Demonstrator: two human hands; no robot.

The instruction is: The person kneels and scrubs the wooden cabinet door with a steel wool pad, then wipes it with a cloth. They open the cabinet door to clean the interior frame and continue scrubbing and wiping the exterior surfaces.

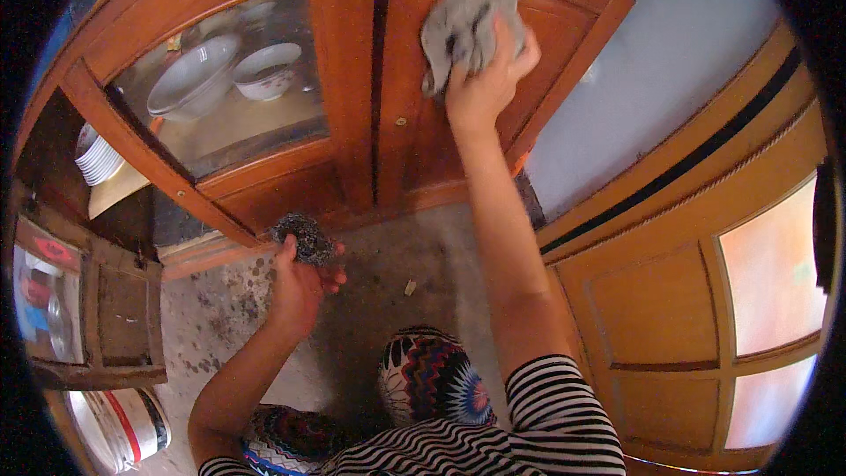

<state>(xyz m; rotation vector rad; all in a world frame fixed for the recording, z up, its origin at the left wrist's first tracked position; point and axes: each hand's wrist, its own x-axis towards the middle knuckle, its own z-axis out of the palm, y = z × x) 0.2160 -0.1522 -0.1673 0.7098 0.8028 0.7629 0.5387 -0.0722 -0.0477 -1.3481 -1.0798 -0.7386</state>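
Observation:
My right hand point(486, 89) presses a crumpled grey cloth point(468, 33) against the upper panel of a reddish-brown wooden cabinet door point(555, 20). Lower and to the left, my left hand point(304, 277) holds a metal scouring pad point(305, 238) between thumb and fingers, in front of the cabinet's lower edge. Behind the glass pane of the cabinet's left part stand a large white bowl point(195, 79) and a smaller patterned bowl point(268, 71). A small round lock point(400, 121) sits on the frame below and left of the cloth.
At the left, a stack of white plates point(99, 158) stands on a shelf beside an open cabinet door point(125, 311). A white bucket with a red stripe point(122, 426) is at the lower left. Yellow-brown panelled wood point(654, 304) fills the right side. The stained floor point(231, 304) holds a small scrap point(410, 287).

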